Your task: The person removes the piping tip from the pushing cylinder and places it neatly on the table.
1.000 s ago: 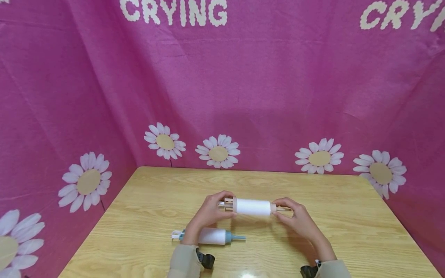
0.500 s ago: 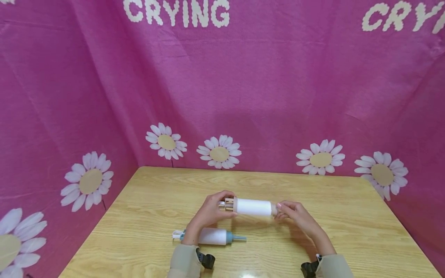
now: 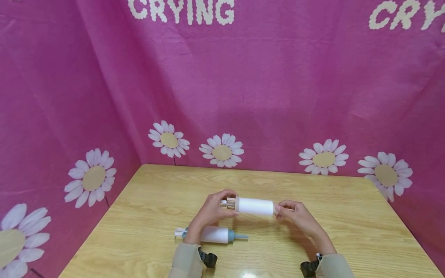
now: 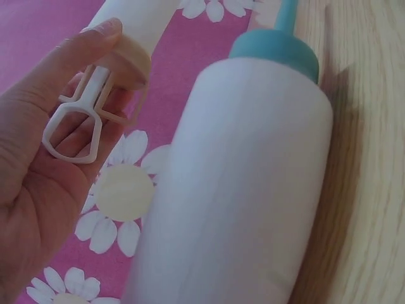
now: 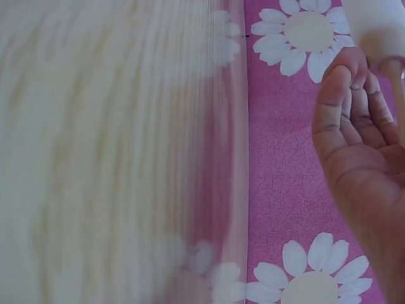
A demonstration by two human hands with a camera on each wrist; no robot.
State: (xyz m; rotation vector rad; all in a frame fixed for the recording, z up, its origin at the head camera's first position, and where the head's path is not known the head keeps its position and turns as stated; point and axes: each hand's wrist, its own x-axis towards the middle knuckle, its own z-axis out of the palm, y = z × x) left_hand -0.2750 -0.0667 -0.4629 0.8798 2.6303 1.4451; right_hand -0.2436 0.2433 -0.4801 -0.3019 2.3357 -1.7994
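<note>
A syringe with a white barrel and beige ends is held level above the table. My left hand grips its beige collar between thumb and fingers. A white ring handle sticks out from that end toward the palm. At the opposite end, my right hand pinches the beige cap. The beige nozzle runs past the right palm and is hidden in the head view. A second syringe, white with teal ends, lies on the table, partly behind the left forearm.
Both syringes are over a wood-grain table. A pink cloth with daisies and lettering hangs behind the table and along its sides. Black wrist cameras are strapped at both cuffs, the left camera close to the teal-ended syringe.
The right hand has changed its hold at the cap, its fingers now covering the nozzle that showed earlier. The left hand keeps its grip. The whole head view has shifted slightly.
</note>
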